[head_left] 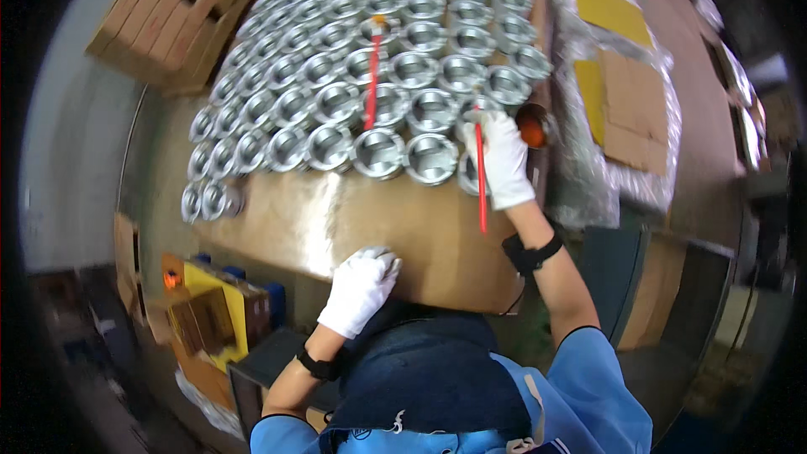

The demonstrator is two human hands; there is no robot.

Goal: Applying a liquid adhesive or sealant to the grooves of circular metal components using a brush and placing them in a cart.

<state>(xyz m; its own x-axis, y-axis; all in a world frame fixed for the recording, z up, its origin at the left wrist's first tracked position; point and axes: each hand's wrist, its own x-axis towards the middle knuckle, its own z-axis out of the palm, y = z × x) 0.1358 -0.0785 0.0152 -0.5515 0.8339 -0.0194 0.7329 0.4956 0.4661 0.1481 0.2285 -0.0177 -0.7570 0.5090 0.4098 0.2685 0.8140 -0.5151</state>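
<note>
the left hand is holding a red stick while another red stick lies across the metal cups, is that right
Not quite: the head view shows the right hand holding the red stick, not the left. Another red stick does lie across the metal cups.

Dim room, with one hard glare on the glossy brown tabletop (403,210).
I see a white streak burning across it, glints along the round silver metal cylinders (378,154), and shine on the clear crinkled plastic wrap (580,193). The white-gloved right hand (504,155) looks soft; toward the dark, vignetted rim, straight edges bow and details smear.
</note>
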